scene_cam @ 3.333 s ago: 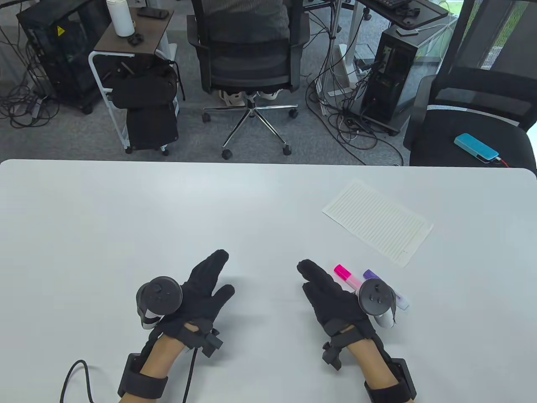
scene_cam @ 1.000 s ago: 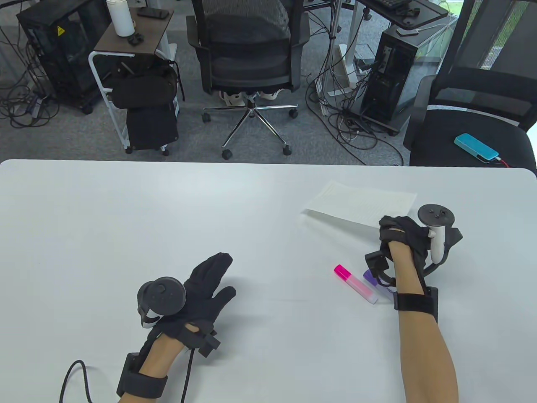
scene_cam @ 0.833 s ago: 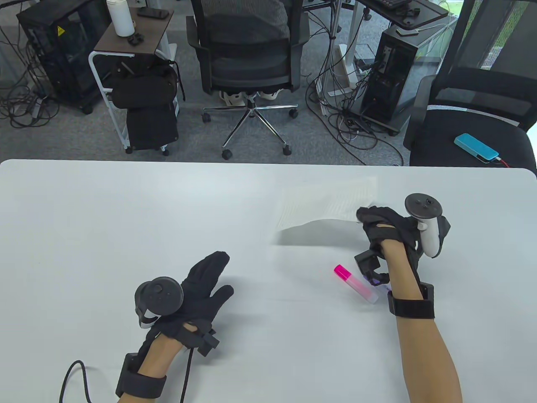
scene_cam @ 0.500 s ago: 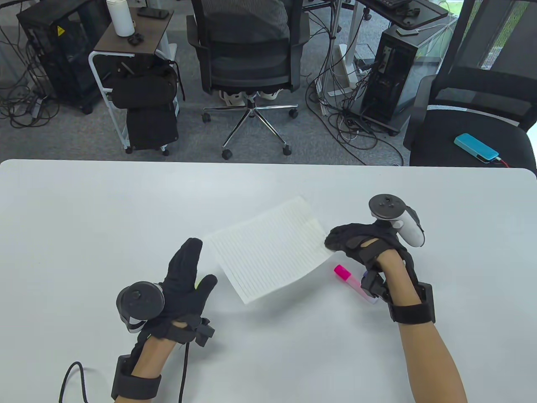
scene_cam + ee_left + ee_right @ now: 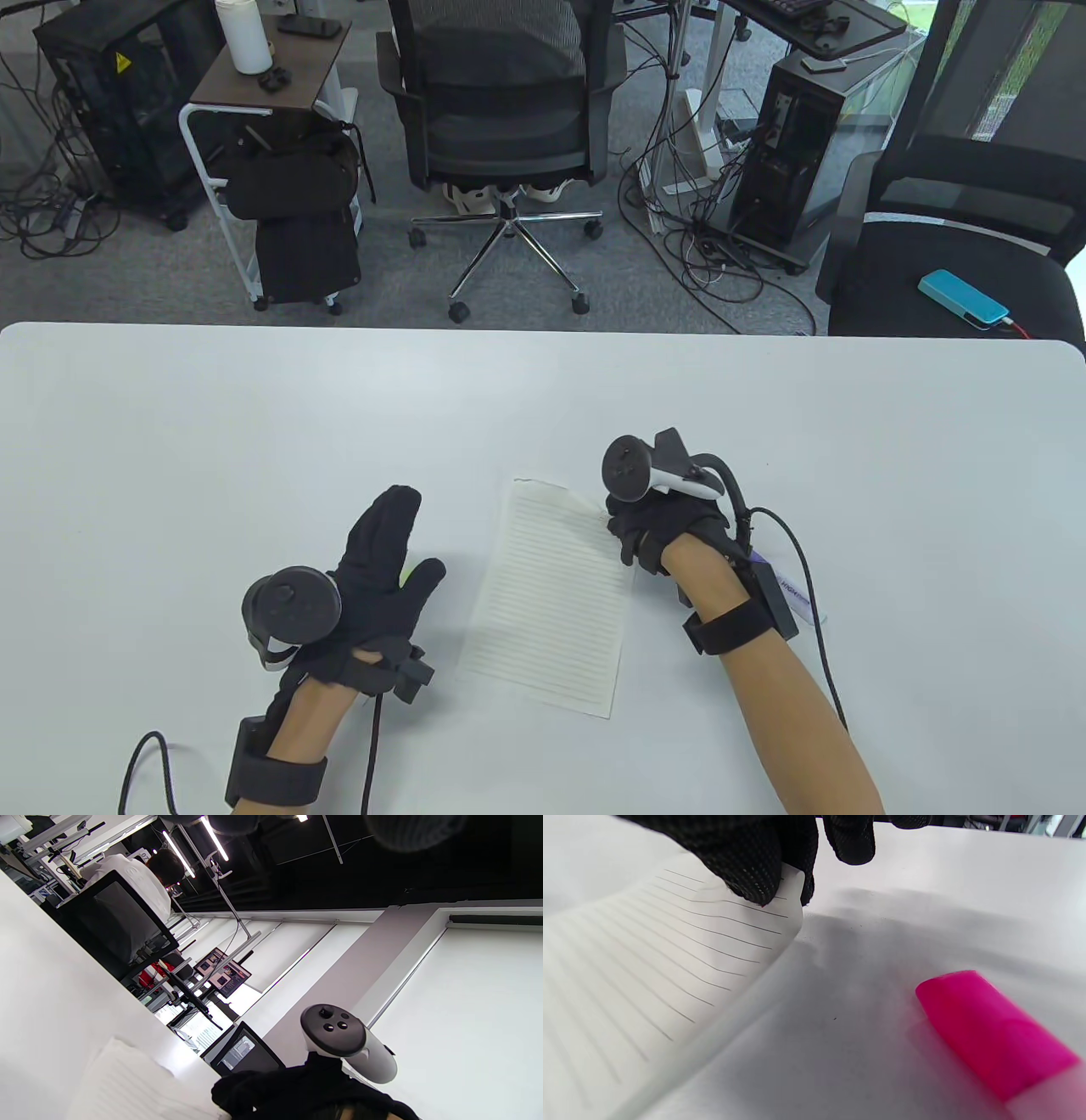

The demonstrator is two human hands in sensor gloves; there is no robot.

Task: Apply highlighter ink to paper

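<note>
A lined sheet of paper (image 5: 547,594) lies on the white table (image 5: 170,441) between my hands, its long side running towards me. My right hand (image 5: 632,543) pinches the sheet's far right corner; in the right wrist view its fingertips (image 5: 755,870) clamp the paper (image 5: 649,955), which curves up off the table there. A pink highlighter (image 5: 997,1031) lies capped just right of that corner, hidden under my hand in the table view. A purple highlighter (image 5: 793,590) shows partly beside my right forearm. My left hand (image 5: 394,543) stands on its edge, fingers straight, left of the sheet and holding nothing.
A small yellow-green spot (image 5: 411,575) shows at my left palm; I cannot tell what it is. Office chairs (image 5: 505,110), a side cart (image 5: 263,127) and computer towers stand beyond the table's far edge. A glove cable (image 5: 806,586) trails beside my right forearm.
My right hand has carried the paper from the far right of the table to the middle and turned it lengthwise. The left hand shifted slightly left and stayed open.
</note>
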